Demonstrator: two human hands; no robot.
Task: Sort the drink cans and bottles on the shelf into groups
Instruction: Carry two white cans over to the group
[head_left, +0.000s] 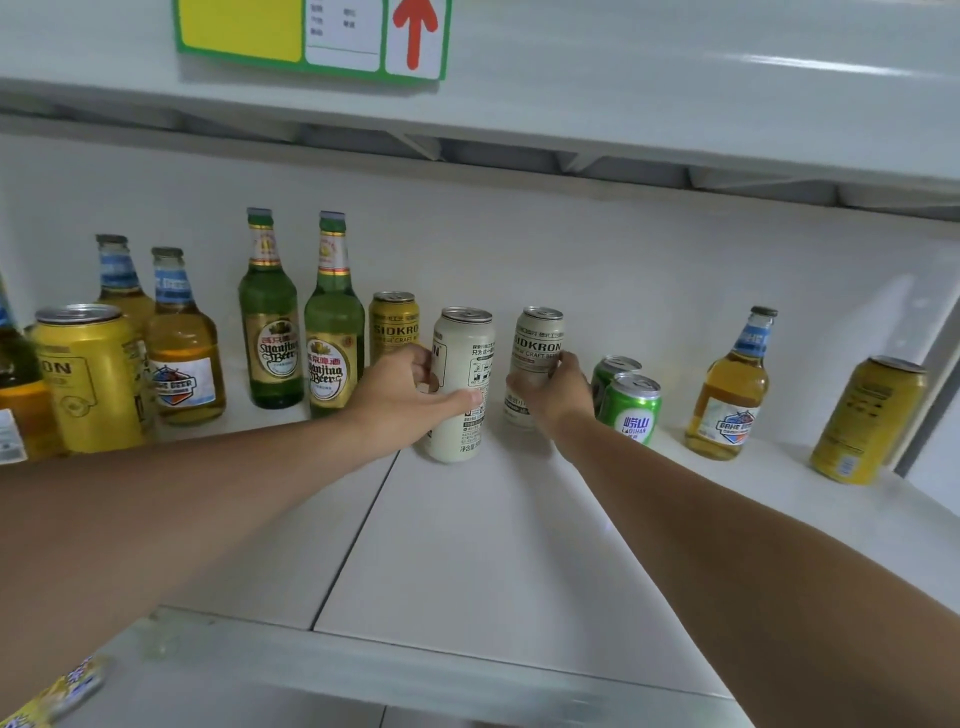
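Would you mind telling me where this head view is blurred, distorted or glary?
Head view: the wide lens bows the upper shelf and tilts the far-right yellow can; glare streaks that shelf at right; the packet at bottom left is blurred; the white cans in the left hand and right hand are fairly sharp.

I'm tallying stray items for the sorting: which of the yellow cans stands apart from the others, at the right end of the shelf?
The yellow can at the far right, beyond the lone amber bottle; the other two stand left of the white cans.
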